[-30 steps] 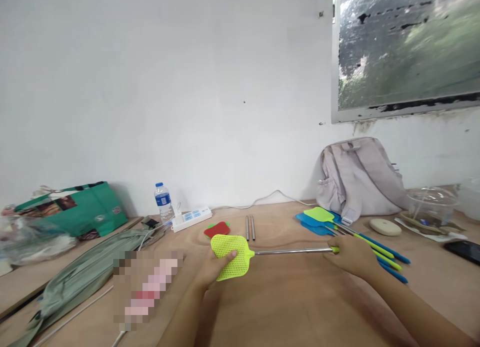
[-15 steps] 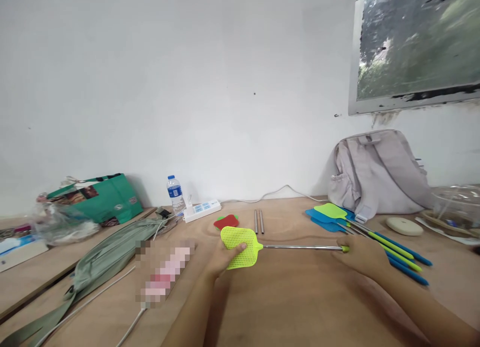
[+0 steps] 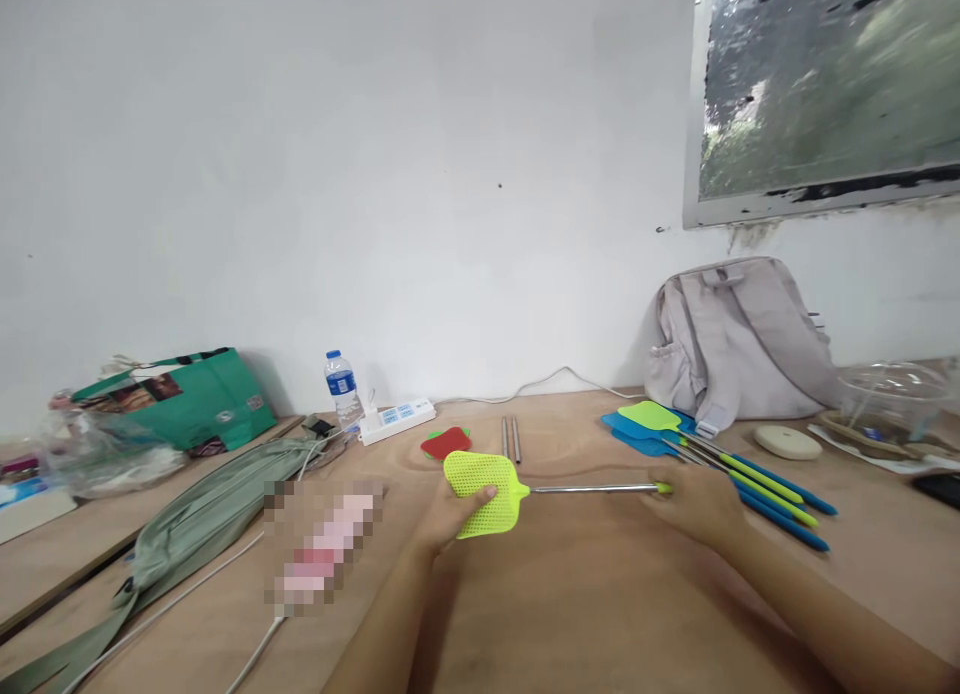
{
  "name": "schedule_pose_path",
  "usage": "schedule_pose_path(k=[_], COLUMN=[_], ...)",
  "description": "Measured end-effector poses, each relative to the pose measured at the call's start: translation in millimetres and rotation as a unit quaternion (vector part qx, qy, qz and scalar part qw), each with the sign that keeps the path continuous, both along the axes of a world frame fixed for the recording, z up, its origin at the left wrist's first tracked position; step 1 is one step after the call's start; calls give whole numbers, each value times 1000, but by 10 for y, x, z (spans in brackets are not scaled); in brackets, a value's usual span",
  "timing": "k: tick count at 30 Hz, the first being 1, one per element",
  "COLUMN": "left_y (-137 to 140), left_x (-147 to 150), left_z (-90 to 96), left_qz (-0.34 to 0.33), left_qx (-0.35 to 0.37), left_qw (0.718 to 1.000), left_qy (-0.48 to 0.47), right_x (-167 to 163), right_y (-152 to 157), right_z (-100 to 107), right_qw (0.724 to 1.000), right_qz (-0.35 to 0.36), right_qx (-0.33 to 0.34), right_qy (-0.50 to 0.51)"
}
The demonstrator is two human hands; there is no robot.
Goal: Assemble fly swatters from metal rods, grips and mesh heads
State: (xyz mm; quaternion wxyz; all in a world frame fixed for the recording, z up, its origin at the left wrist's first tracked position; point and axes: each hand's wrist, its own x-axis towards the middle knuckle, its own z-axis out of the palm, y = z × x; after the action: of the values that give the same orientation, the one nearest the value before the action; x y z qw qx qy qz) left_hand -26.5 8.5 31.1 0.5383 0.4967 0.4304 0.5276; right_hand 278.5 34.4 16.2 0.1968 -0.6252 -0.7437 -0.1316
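A yellow-green fly swatter (image 3: 487, 504) with a perforated head and a thin metal shaft lies level between my two hands. My left hand (image 3: 452, 514) grips the head from the left, its thumb on the mesh face. My right hand (image 3: 694, 499) is wrapped round the handle end, so most of that grip is hidden. Behind the head, a red swatter head (image 3: 448, 441) rests over a green one on the table. Two metal tubes (image 3: 511, 440) lie side by side beyond the shaft. Right of my right hand are several blue and yellow-green fly swatters (image 3: 649, 415) in a pile.
A grey backpack (image 3: 739, 344) leans on the wall, near a round cream object (image 3: 787, 442) and a clear plastic bowl (image 3: 892, 399). Leftward are a water bottle (image 3: 342, 386), a power strip (image 3: 397, 419), a green bag (image 3: 202, 404), a grey-green strapped bag (image 3: 217, 524) and a blurred pink item.
My right hand has moved left toward my left hand, and the visible shaft between them is shorter. The view has shifted slightly to the right.
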Motion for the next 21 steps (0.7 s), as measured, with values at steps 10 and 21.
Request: schedule_pose_path(k=[10, 21], left_y=[-45, -51], left_x=[315, 358], left_z=[-42, -88], left_qz=[-17, -14], left_qx=[15, 29], left_qw=[999, 997], left_qy=[42, 68], right_x=[-312, -319], right_y=[-135, -177], right_z=[1, -10], right_qw=[998, 997], right_qz=[21, 9], right_qx=[-43, -74], right_qy=[29, 35])
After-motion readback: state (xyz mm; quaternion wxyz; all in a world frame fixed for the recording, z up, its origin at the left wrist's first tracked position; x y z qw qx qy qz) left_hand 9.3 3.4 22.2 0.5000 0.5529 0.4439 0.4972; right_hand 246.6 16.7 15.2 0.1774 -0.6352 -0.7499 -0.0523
